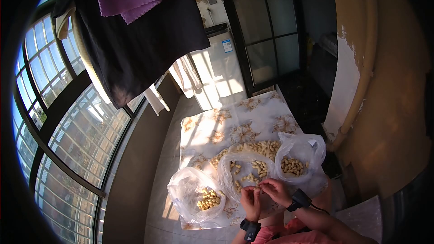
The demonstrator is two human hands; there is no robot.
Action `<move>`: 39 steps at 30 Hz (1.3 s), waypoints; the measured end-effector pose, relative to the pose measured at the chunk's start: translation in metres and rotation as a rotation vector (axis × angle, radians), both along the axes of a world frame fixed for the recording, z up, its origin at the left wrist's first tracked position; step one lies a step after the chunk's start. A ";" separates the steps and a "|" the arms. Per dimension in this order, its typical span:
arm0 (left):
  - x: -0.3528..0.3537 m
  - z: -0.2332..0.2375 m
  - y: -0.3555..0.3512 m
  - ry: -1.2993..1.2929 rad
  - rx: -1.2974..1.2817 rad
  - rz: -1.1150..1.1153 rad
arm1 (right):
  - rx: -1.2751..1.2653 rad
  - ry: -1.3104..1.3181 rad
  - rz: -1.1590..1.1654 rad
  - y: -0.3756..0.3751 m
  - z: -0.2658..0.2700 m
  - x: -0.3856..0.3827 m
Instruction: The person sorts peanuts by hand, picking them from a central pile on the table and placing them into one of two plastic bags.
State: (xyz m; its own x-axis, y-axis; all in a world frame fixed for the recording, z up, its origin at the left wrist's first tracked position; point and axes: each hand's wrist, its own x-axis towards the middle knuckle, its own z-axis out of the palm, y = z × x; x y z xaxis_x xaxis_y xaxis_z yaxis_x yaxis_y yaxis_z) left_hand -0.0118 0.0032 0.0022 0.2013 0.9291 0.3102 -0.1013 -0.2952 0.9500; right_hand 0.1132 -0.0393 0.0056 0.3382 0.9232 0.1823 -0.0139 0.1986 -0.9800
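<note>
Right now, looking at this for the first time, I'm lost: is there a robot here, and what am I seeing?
No robot: these are a person's two bare hands. The single picture comes from a camera worn on that person's head, looking forward and down. A black device is strapped to each wrist.

On the flower-patterned tablecloth sit three clear plastic bags: a left bag, a middle bag and a right bag, all with unshelled peanuts inside. A loose pile of peanuts lies behind the middle bag.

The left hand and right hand meet at the middle bag's near edge, fingertips together. They seem to pinch something, perhaps a peanut, too small to tell.
</note>
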 end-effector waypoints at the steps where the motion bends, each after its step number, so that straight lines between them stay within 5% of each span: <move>1: 0.000 0.000 0.000 -0.007 -0.004 -0.001 | 0.000 0.000 0.000 0.000 0.000 0.000; 39: 0.003 0.004 -0.001 0.001 -0.005 0.000 | 0.031 -0.022 0.004 0.001 -0.001 0.000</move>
State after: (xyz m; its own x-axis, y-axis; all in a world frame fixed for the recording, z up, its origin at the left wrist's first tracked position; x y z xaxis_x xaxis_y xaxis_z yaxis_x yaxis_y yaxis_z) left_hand -0.0090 0.0023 0.0058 0.2019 0.9307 0.3051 -0.1000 -0.2903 0.9517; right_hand 0.1132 -0.0386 0.0048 0.3303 0.9182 0.2185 0.0069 0.2291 -0.9734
